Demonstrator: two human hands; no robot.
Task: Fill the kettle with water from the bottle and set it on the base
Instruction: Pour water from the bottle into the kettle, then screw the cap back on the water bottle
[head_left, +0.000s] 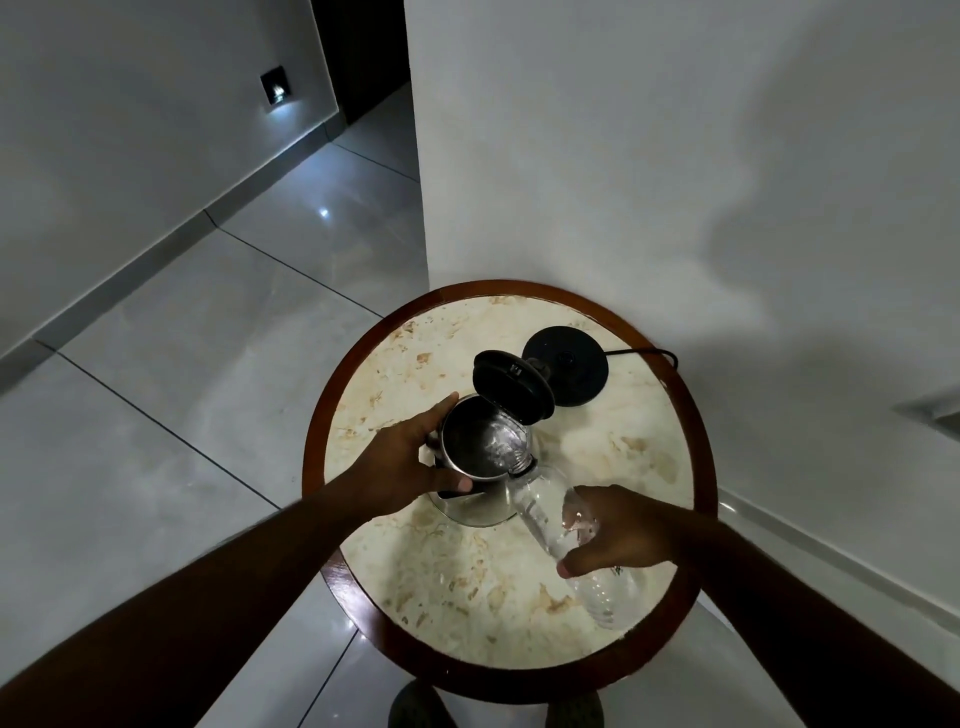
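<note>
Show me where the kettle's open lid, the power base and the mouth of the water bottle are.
kettle lid (511, 383): head view, middle of the raised black lid.
power base (569, 364): head view, centre of the black disc behind the kettle.
bottle mouth (521, 463): head view, threaded neck at the kettle's rim.

Home or hotel room, tiled floor (171, 395), marble side table (519, 587)

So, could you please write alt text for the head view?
The right hand tips a clear bottle into an open steel kettle steadied by the left hand on a round marble-topped table. The black base sits empty behind.
</note>
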